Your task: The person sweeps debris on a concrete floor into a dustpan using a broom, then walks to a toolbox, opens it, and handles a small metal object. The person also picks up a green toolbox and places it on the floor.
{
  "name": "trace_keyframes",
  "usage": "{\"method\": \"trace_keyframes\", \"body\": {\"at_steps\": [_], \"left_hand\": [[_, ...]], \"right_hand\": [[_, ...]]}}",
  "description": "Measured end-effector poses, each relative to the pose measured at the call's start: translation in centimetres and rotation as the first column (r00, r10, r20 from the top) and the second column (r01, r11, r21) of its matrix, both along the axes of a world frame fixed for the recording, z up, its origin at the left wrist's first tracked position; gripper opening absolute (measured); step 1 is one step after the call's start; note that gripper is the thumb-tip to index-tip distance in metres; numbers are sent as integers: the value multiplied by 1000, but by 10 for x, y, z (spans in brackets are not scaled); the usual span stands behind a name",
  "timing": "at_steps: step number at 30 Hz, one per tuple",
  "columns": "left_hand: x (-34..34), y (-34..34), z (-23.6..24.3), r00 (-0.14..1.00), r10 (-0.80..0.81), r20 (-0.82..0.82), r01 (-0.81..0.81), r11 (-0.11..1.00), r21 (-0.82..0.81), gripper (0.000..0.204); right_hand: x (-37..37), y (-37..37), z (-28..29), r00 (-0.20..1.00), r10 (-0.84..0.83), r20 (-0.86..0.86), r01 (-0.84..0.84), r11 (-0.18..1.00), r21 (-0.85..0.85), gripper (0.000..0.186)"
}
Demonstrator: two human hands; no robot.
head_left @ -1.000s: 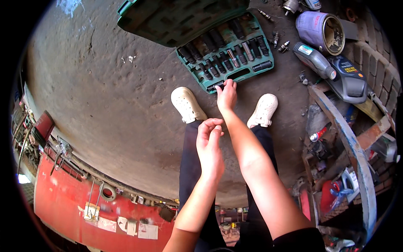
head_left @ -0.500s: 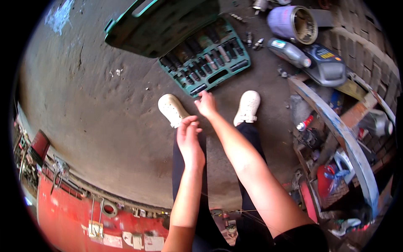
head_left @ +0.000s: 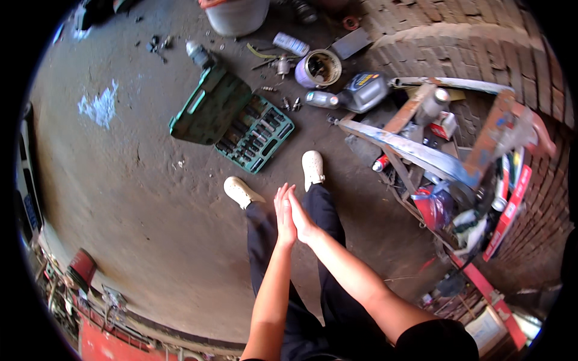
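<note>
My left hand [head_left: 283,218] and my right hand [head_left: 303,221] meet palm to palm over my legs, fingers stretched out and pointing away from me. I see nothing between them, though the touching palms are hidden. Beyond my white shoes a green tool case [head_left: 208,111] lies on the floor with its lid raised. Several dark and silvery sockets [head_left: 257,133] sit in its slots. Both hands are well apart from the case.
A wooden frame [head_left: 415,151] full of bottles and scraps stands at the right, by a brick wall [head_left: 445,45]. Beyond the case are a purple can [head_left: 317,69], a grey oil jug [head_left: 364,91] and a white bucket [head_left: 239,17]. A red surface [head_left: 114,340] shows lower left.
My right hand has drawn back from the case's near edge, and both hands have come together. The view has shifted, showing more of the floor beyond and the frame at the right.
</note>
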State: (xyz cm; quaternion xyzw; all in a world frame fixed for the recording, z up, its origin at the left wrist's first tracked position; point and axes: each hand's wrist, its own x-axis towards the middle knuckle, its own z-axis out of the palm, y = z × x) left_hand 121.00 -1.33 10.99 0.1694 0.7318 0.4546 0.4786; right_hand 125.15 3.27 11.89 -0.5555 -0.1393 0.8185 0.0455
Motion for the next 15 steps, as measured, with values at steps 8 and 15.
{"method": "trace_keyframes", "body": {"at_steps": [8,15], "left_hand": [[-2,-8,44,508,398,764,-309,912,-270,52],[40,3,60,771,130,623,-83,991,-104,43]], "right_hand": [[3,39,140,992,129,2,-87,653,752,51],[71,46,-92,840,-30,542,-369,700,611,37]]}}
